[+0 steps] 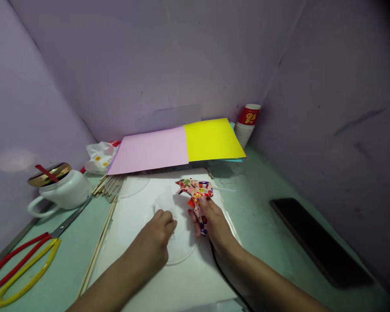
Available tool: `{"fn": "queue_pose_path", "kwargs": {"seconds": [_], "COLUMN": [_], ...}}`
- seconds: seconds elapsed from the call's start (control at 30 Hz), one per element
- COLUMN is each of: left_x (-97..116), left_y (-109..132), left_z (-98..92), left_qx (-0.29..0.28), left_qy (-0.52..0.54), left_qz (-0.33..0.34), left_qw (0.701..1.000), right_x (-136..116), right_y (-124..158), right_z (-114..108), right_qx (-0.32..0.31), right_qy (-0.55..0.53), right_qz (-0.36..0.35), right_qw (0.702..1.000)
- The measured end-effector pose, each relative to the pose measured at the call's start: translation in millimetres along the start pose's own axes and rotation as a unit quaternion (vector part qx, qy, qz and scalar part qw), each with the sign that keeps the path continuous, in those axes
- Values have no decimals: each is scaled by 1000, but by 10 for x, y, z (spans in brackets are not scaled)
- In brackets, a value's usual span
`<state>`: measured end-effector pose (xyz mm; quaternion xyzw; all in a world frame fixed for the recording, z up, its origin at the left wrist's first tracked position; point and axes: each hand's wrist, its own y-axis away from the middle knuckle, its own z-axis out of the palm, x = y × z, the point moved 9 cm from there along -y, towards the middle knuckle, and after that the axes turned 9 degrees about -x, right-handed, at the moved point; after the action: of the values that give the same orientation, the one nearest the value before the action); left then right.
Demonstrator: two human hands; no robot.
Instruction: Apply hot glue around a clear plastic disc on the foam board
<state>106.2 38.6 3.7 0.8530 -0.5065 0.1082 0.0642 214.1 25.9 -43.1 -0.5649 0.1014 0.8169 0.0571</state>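
- The right hand (212,221), just right of the frame's centre, is wrapped around the handle of a flower-patterned glue gun (195,193); its fingers are clamped on the handle.
- The glue gun sits at the centre of the frame, nozzle pointing left, with a clear glue stick poking out of its back and a black cord (222,273) running down toward the lower edge.
- The left hand (157,234), just left of centre, is curled with fingertips pressed together on a small clear piece (165,200) that sticks up from its fingers, just left of the nozzle.
- Both hands are over a clear round disc (182,255) lying on a white sheet (130,242).
- Above centre lie a pink sheet of paper (151,151) and a yellow sheet (211,138), touching side by side, with a stack of paper cups (247,123) at their right end.
- At left stand a white mug (63,190) with a gold lid, and scissors (22,260) with red and yellow handles in the lower left.
- Wooden sticks (99,242) lie along the left edge of the white sheet.
- A dark phone (318,240) lies at right, well apart from the hands.
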Motion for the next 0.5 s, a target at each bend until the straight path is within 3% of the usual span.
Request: {"fn": "queue_pose_path", "kwargs": {"seconds": [0.17, 0.27, 0.37, 0.43, 0.5], "left_x": [168, 145, -221, -615, -926], "left_y": [-19, -29, 133, 391, 669], "left_z": [109, 76, -200, -519, -766], "left_qx": [-113, -117, -77, -34, -13], "left_qy": [-152, -228, -279, -314, -337], "left_qz": [61, 48, -76, -207, -293], "left_qw": [980, 966, 954, 926, 895], "right_x": [-14, -25, -33, -51, -78], "right_y": [14, 15, 16, 27, 47], "right_z": [8, 3, -12, -14, -6], "right_qx": [3, 1, 0, -2, -5], "right_qy": [21, 17, 6, -2, -12], "right_qz": [-9, -11, -13, -19, -25], "right_qw": [1000, 1000, 1000, 1000, 1000]}}
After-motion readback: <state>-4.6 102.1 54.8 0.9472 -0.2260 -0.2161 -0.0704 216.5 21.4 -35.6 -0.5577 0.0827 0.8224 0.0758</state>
